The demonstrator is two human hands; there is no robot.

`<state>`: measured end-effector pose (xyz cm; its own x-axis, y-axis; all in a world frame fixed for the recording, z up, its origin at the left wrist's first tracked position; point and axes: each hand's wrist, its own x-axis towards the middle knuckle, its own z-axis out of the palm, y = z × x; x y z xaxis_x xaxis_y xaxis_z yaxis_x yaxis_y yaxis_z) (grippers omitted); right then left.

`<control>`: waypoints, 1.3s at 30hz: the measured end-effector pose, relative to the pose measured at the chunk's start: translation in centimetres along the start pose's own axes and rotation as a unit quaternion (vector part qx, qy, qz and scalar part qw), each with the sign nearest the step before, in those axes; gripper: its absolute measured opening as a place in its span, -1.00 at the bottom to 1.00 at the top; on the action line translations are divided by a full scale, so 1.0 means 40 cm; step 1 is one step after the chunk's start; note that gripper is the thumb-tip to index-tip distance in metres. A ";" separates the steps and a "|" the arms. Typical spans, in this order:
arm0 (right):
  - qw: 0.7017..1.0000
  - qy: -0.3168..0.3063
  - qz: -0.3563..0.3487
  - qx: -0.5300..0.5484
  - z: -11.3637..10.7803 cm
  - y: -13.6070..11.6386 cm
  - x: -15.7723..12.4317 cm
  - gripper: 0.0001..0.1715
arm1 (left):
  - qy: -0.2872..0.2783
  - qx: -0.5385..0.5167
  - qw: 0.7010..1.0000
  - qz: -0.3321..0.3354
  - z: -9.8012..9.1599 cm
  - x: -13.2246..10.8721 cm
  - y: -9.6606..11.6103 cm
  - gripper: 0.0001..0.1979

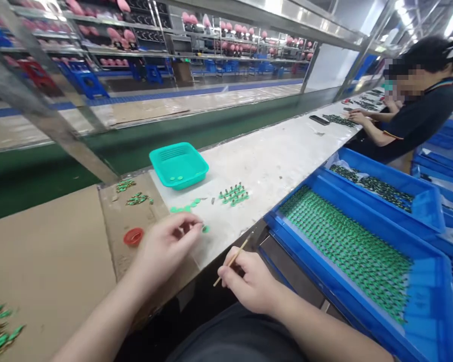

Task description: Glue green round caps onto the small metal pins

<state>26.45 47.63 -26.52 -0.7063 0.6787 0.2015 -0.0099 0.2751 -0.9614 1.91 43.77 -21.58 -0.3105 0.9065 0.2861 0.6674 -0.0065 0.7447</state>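
Note:
My left hand (169,244) rests on the white bench top with its fingertips pinched together on a small green round part (205,229). A short row of similar green discs (184,207) lies just beyond it. My right hand (249,281) sits near the bench edge, closed round a thin wooden stick (234,259) that points up and to the right. A cluster of small green upright parts (233,194) stands farther out. A teal plastic basket (179,164) holding a few green discs sits behind them.
A red cap (133,236) and loose green parts (138,199) lie on cardboard at left. Blue trays (347,241) full of green parts stand at right. Another person (411,110) works farther along the bench. A green conveyor (136,146) runs behind.

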 end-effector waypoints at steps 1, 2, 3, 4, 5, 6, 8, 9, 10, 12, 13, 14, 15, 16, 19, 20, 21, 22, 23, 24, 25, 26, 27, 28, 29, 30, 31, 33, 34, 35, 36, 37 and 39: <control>1.000 0.010 0.004 -0.001 -0.015 0.000 -0.011 -0.70 | -0.009 0.014 1.000 0.007 0.035 0.038 0.003 -0.66; 1.000 0.019 0.007 -0.001 -0.028 0.001 -0.020 -0.69 | -0.013 0.028 0.999 0.011 0.067 0.072 0.005 -0.67; 1.000 0.026 0.010 0.001 -0.039 0.002 -0.027 -0.69 | -0.014 0.042 0.999 0.013 0.096 0.101 0.007 -0.67; 0.999 0.032 0.013 0.003 -0.049 0.003 -0.033 -0.69 | -0.015 0.055 0.998 0.013 0.121 0.124 0.007 -0.67; 0.999 0.038 0.015 0.003 -0.057 0.004 -0.038 -0.69 | -0.014 0.068 0.997 0.012 0.142 0.140 0.008 -0.67; 0.999 0.043 0.018 0.004 -0.065 0.005 -0.042 -0.70 | -0.012 0.081 0.997 0.010 0.160 0.151 0.009 -0.66; 0.998 0.051 0.022 0.001 -0.079 0.007 -0.049 -0.70 | -0.008 0.103 0.995 0.006 0.186 0.161 0.010 -0.65; 0.998 0.054 0.025 0.000 -0.086 0.007 -0.051 -0.70 | -0.007 0.112 0.994 0.005 0.195 0.161 0.011 -0.65; 0.998 0.057 0.027 -0.002 -0.091 0.008 -0.053 -0.70 | -0.006 0.120 0.993 0.003 0.200 0.161 0.011 -0.65; 0.998 0.060 0.029 -0.003 -0.100 0.010 -0.055 -0.71 | -0.007 0.135 0.991 0.000 0.195 0.160 0.010 -0.64; 0.998 0.062 0.029 -0.003 -0.104 0.012 -0.056 -0.71 | -0.006 0.143 0.990 -0.003 0.182 0.162 0.007 -0.62; 0.998 0.064 0.029 -0.003 -0.107 0.013 -0.057 -0.72 | -0.002 0.153 0.988 -0.008 0.163 0.165 0.004 -0.59; 0.997 0.065 0.029 -0.003 -0.110 0.015 -0.057 -0.72 | 0.001 0.165 0.986 -0.016 0.136 0.170 0.000 -0.55; 0.997 0.064 0.031 -0.002 -0.112 0.016 -0.058 -0.71 | 0.001 0.180 0.983 -0.025 0.105 0.175 -0.005 -0.51; 0.997 0.066 0.027 0.001 -0.117 0.023 -0.060 -0.68 | -0.047 0.227 0.971 -0.057 0.003 0.192 -0.019 -0.50; 0.998 0.065 0.023 0.002 -0.117 0.025 -0.059 -0.67 | -0.077 0.241 0.965 -0.063 -0.024 0.195 -0.022 -0.54; 0.998 0.065 0.019 0.004 -0.116 0.026 -0.059 -0.67 | -0.109 0.254 0.959 -0.066 -0.044 0.196 -0.024 -0.58; 0.998 0.063 0.015 0.005 -0.114 0.028 -0.057 -0.67 | -0.136 0.265 0.952 -0.067 -0.058 0.195 -0.026 -0.62; 0.998 0.060 0.013 0.005 -0.112 0.028 -0.056 -0.68 | -0.158 0.276 0.946 -0.066 -0.065 0.192 -0.028 -0.64; 0.998 0.056 0.012 0.003 -0.110 0.028 -0.054 -0.68 | -0.175 0.285 0.940 -0.064 -0.067 0.188 -0.030 -0.65; 0.999 0.053 0.010 0.000 -0.108 0.028 -0.053 -0.69 | -0.188 0.294 0.935 -0.061 -0.065 0.184 -0.031 -0.65; 0.999 0.051 0.007 -0.004 -0.105 0.027 -0.052 -0.69 | -0.199 0.300 0.931 -0.058 -0.061 0.180 -0.033 -0.65; 0.999 0.049 0.005 -0.008 -0.103 0.026 -0.052 -0.69 | -0.209 0.304 0.928 -0.054 -0.057 0.177 -0.034 -0.65; 0.999 0.047 0.002 -0.012 -0.101 0.025 -0.051 -0.69 | -0.218 0.307 0.925 -0.049 -0.052 0.176 -0.036 -0.67; 0.999 0.046 0.000 -0.015 -0.099 0.024 -0.051 -0.69 | -0.225 0.307 0.924 -0.044 -0.048 0.177 -0.037 -0.69; 0.999 0.046 -0.002 -0.017 -0.097 0.024 -0.051 -0.70 | -0.229 0.304 0.924 -0.040 -0.045 0.179 -0.037 -0.70; 0.999 0.045 -0.004 -0.020 -0.095 0.023 -0.051 -0.70 | -0.231 0.300 0.925 -0.037 -0.044 0.182 -0.036 -0.71; 0.999 0.043 -0.007 -0.023 -0.092 0.024 -0.053 -0.71 | -0.223 0.287 0.931 -0.034 -0.051 0.184 -0.032 -0.68; 0.999 0.041 -0.007 -0.024 -0.090 0.025 -0.054 -0.71 | -0.214 0.278 0.936 -0.035 -0.060 0.179 -0.029 -0.64; 0.999 0.039 -0.006 -0.025 -0.088 0.026 -0.056 -0.72 | -0.205 0.266 0.941 -0.038 -0.073 0.168 -0.025 -0.61; 0.999 0.037 -0.006 -0.026 -0.085 0.027 -0.058 -0.72 | -0.198 0.252 0.946 -0.045 -0.090 0.148 -0.023 -0.57; 0.999 0.035 -0.006 -0.027 -0.083 0.028 -0.061 -0.73 | -0.195 0.236 0.950 -0.055 -0.109 0.119 -0.022 -0.55; 0.999 0.034 -0.010 -0.029 -0.078 0.028 -0.065 -0.75 | -0.199 0.201 0.956 -0.083 -0.148 0.038 -0.026 -0.53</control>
<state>30.47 48.32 -27.54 -0.6559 0.7177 0.2340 0.0191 0.3257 -0.9453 -3.25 42.66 -18.35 -0.2057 0.9702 -0.1278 0.8619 0.2415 0.4458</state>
